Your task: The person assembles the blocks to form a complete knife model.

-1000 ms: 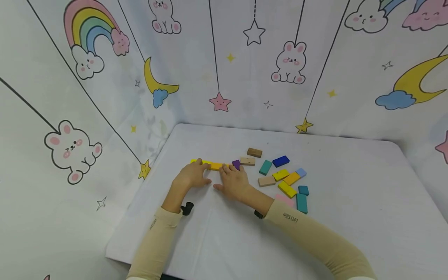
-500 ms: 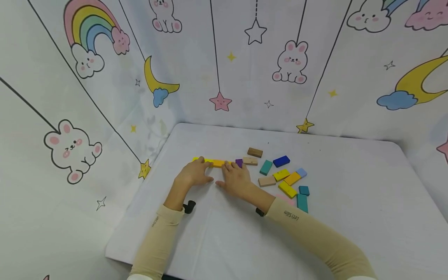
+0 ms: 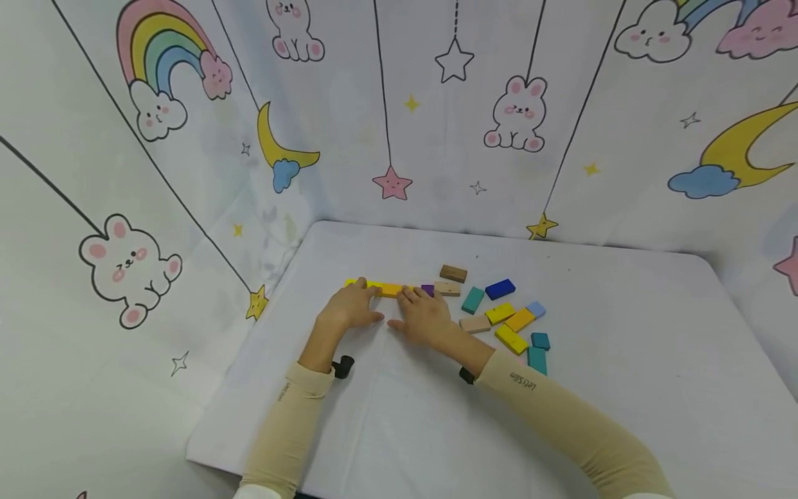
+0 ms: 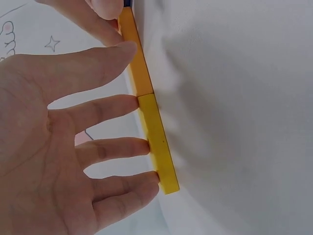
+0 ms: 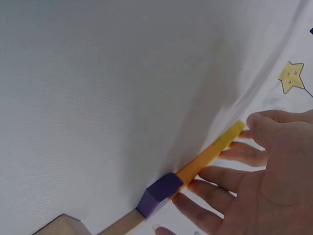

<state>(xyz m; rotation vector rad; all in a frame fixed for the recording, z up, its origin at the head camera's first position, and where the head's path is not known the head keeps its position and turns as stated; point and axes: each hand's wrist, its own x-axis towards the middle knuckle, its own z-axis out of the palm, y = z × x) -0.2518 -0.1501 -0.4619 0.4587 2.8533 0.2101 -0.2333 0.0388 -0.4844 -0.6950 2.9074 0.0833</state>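
Observation:
A yellow block [image 4: 159, 144] and an orange block [image 4: 139, 63] lie end to end in a straight row on the white table. The fingertips of my left hand [image 3: 351, 307] touch the yellow block's long side, and its thumb reaches the orange one. Beside it, my right hand [image 3: 427, 319] rests its extended fingers along the orange block, near a purple block [image 5: 164, 188]. That purple block stands taller than the orange one in the right wrist view. A natural wood block [image 3: 447, 288] continues the row at the right. Neither hand curls around a block.
A dark brown block [image 3: 454, 273] lies just behind the row. To the right are scattered blocks, among them a dark blue block [image 3: 500, 289], a teal block [image 3: 472, 300] and a light blue block [image 3: 536, 309]. Printed cloth walls stand behind the table [image 3: 623, 416].
Both hands have shifted slightly right and away, and the row of blocks has moved with them. The purple block, tilted earlier, now sits straighter in line; the wood block has shifted slightly right.

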